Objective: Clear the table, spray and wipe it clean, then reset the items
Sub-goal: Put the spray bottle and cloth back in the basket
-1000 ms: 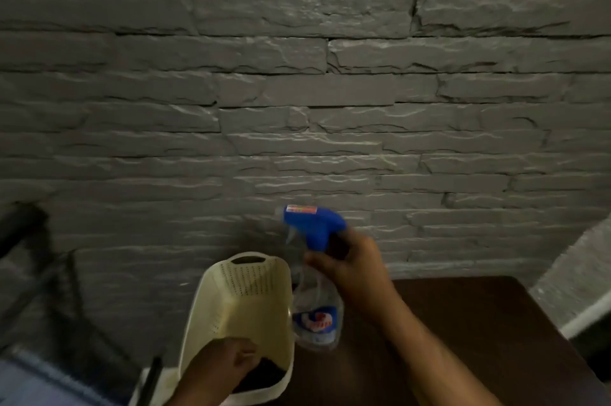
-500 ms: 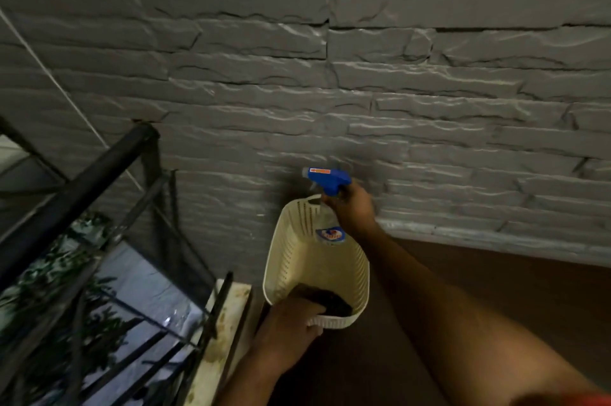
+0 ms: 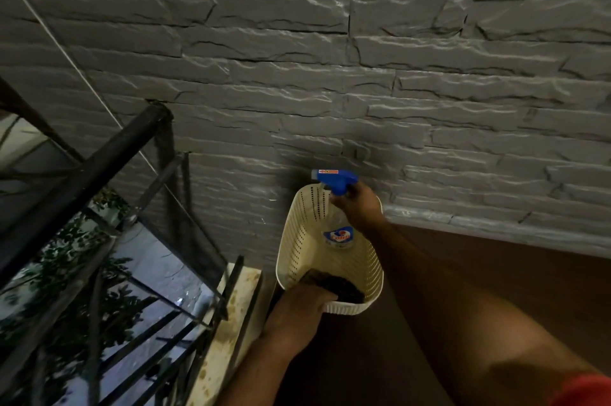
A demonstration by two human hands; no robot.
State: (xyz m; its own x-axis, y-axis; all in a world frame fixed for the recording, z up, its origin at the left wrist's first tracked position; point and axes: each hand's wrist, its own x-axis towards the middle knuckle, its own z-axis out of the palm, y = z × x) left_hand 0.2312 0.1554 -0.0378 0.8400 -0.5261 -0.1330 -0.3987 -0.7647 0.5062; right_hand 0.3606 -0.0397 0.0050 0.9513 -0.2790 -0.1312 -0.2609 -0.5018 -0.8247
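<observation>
A cream perforated plastic basket (image 3: pixel 297 240) stands on the far left corner of the dark brown table (image 3: pixel 496 273), close to the grey stone wall. My right hand (image 3: pixel 358 207) grips the neck of a clear spray bottle (image 3: pixel 340 235) with a blue trigger head; the bottle's body is down inside the basket. My left hand (image 3: pixel 297 309) holds the basket's near rim, fingers curled over it. A dark cloth (image 3: pixel 340 286) lies in the basket just beyond those fingers.
The grey stone wall (image 3: pixel 363 91) runs along the table's far edge. Left of the table are a stained pale ledge (image 3: pixel 224 323) and a black metal railing (image 3: pixel 99 174), with foliage and ground far below.
The spray bottle went from beside the basket, above the table, down into the basket. The view has swung left and down, showing the railing. My left hand stays on the rim.
</observation>
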